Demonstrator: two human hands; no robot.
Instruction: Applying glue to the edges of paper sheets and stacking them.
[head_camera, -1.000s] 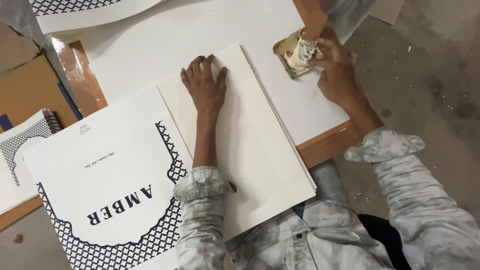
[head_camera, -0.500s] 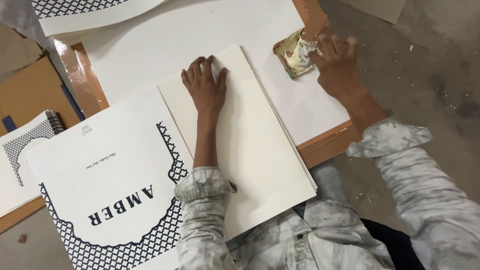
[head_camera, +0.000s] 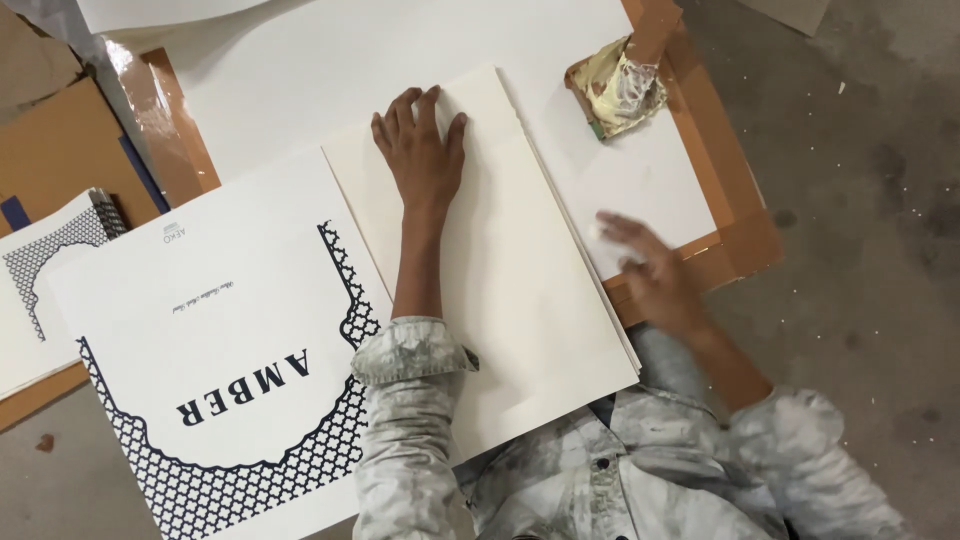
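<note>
My left hand (head_camera: 422, 158) lies flat, fingers spread, on the top end of a stack of blank cream sheets (head_camera: 500, 300). My right hand (head_camera: 650, 275) hovers, blurred, at the stack's right edge near the table's front edge, fingers apart and holding nothing that I can make out. A small yellowish pot smeared with glue (head_camera: 615, 90) sits at the far right of the table, apart from both hands. Left of the stack lies a printed white sheet (head_camera: 200, 340) with a dark lattice border and dark lettering.
A large white sheet (head_camera: 330, 70) covers the brown taped table (head_camera: 745, 225). More patterned prints (head_camera: 45, 265) and brown cardboard (head_camera: 60, 150) lie at the left. Grey concrete floor (head_camera: 860, 200) is on the right.
My right hand has left the glue pot and swung down to the right edge of the blank stack. My left hand stays pressed on the stack.
</note>
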